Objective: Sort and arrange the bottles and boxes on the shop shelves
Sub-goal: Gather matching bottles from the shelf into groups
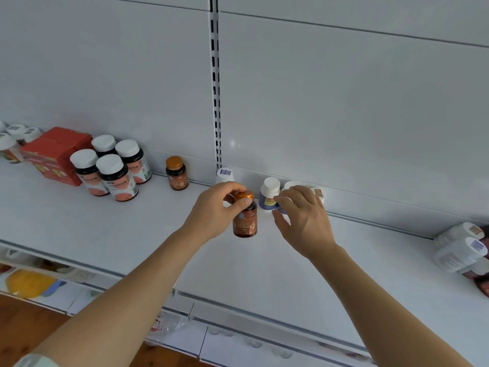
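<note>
Amber plastic bottle with a copper cap (245,217) hangs in my left hand (214,211), pinched by its cap above the white shelf (105,234). My right hand (301,221) pinches a white-capped blue bottle (268,196). Next, I judge, carry the amber one left beside its matching copper-capped twin (176,172).

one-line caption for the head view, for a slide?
Left hand grips an amber gold-capped bottle by its cap; right hand touches a blue-labelled bottle.
</note>
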